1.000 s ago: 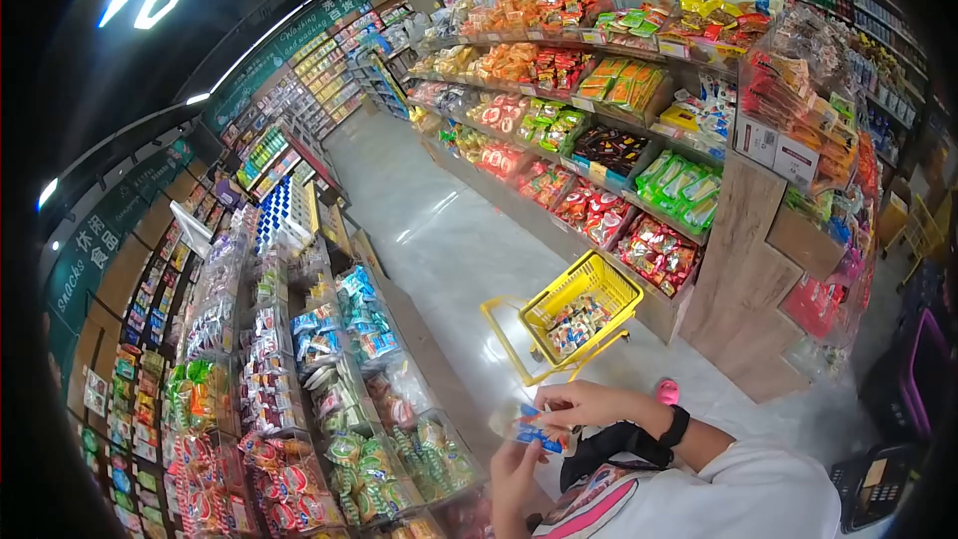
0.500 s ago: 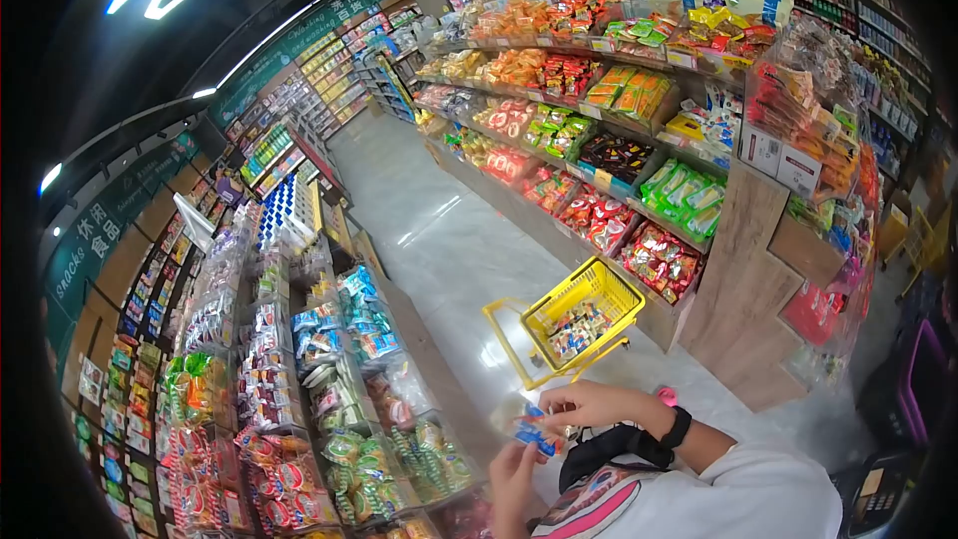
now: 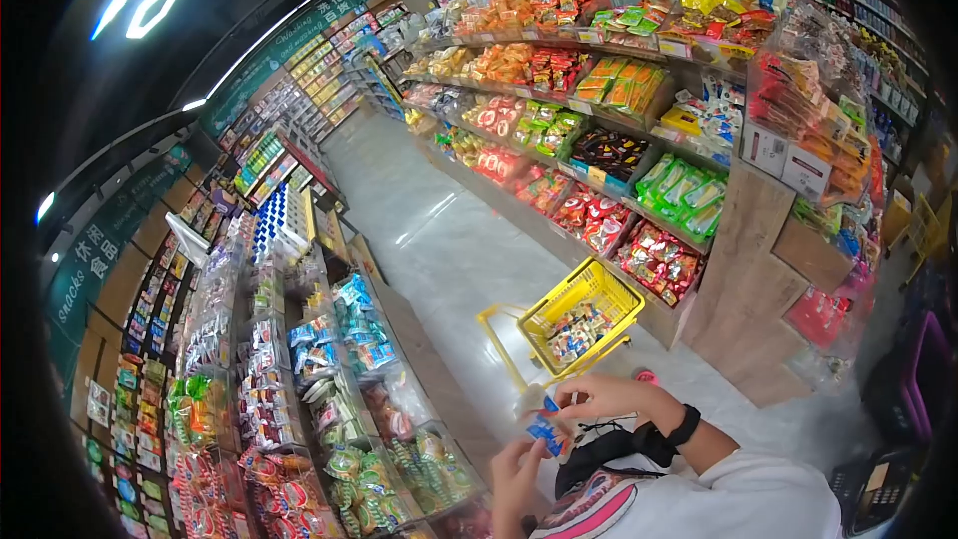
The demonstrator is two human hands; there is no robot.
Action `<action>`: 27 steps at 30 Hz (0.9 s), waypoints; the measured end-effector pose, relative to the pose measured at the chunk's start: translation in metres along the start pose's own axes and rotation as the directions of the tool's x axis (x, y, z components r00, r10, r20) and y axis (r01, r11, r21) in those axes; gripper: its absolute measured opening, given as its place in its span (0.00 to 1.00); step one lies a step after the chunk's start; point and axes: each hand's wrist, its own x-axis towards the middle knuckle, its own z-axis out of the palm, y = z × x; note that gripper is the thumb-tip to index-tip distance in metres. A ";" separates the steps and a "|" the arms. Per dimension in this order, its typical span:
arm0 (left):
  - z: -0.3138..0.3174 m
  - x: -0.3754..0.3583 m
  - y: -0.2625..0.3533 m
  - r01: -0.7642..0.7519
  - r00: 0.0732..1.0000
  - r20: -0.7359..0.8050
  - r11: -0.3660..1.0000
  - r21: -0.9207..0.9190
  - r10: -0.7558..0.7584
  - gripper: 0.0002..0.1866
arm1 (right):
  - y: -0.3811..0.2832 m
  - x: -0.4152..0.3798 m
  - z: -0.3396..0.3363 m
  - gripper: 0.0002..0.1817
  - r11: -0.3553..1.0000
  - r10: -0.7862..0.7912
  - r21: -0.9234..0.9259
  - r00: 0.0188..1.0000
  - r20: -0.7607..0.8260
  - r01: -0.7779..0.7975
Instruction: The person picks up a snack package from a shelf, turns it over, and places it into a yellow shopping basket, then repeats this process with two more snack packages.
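Note:
A small blue and white snack packet point(image 3: 547, 430) is held between my two hands above the floor. My left hand point(image 3: 516, 477) pinches its lower edge between thumb and fingers. From the right, my right hand point(image 3: 603, 398) is closed on its upper edge, with a black band on the wrist. Just beyond my hands stands a yellow wheeled shopping basket point(image 3: 633, 300), and many small wrapped snacks point(image 3: 581, 330) lie in its bottom. What is inside the packet cannot be made out.
A stepped shelf of bagged snacks point(image 3: 365, 484) runs along my left. Opposite it, a tiered wooden display point(image 3: 733, 269) carries colourful packets close to the basket. The grey aisle floor point(image 3: 424, 205) stretches between them. A black crate point(image 3: 870, 487) is at lower right.
The packet has turned and spread, showing more of its blue and white face. My right hand has shifted slightly up and left of my left hand's grip. The view has tilted slightly.

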 end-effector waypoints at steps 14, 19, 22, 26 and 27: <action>0.021 0.145 0.016 0.034 0.994 -0.109 0.995 0.091 -0.024 0.13 | 0.046 0.105 -0.111 0.10 1.000 -0.002 -0.002 1.000 0.025 0.002; 0.032 0.225 0.011 0.034 0.995 -0.097 0.988 0.153 -0.019 0.14 | 0.086 0.159 -0.146 0.16 0.972 0.017 0.232 0.999 0.033 -0.025; 0.039 0.274 -0.012 0.198 0.978 0.097 0.970 -0.144 -0.185 0.15 | 0.111 0.179 -0.165 0.21 0.953 0.091 0.286 0.994 0.059 -0.104; 0.057 0.316 -0.063 0.483 0.872 0.247 0.828 -0.287 -0.423 0.18 | 0.173 0.200 -0.167 0.22 0.915 0.223 0.356 0.973 -0.061 -0.187; 0.061 0.322 -0.079 0.534 0.842 0.264 0.795 -0.287 -0.471 0.18 | 0.177 0.198 -0.167 0.22 0.892 0.268 0.395 0.961 -0.074 -0.219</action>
